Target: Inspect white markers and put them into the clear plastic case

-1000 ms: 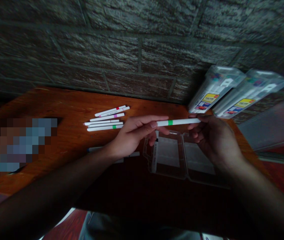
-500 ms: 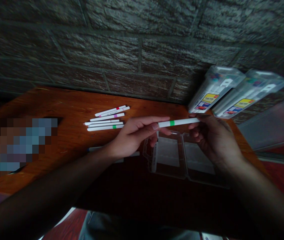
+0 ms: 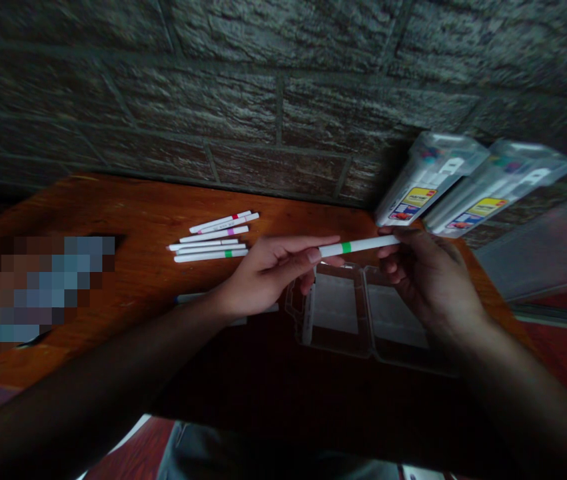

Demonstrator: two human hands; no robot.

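Note:
A white marker pen [image 3: 366,246] with a green band is held nearly level between my two hands above the table. My left hand [image 3: 276,267] pinches its left end between thumb and fingers. At the other end, the fingertips of my right hand [image 3: 430,277] are closed on the pen. Beneath them lies an opened clear plastic case [image 3: 369,333] with white panels inside, partly covered by my right hand. Left of my left hand, several white marker pens [image 3: 213,243] with coloured bands lie in a loose group.
Two clear marker cases [image 3: 413,180] with yellow labels stand upright against the stone wall [image 3: 243,87] at the back right. More pens [image 3: 190,298] lie partly hidden under my left forearm. A blurred-out object [image 3: 58,287] is on the wooden table's [image 3: 133,200] left side.
The pen has shifted very slightly to the right between my fingers. Both hands stay almost where they were, and the other things have not moved.

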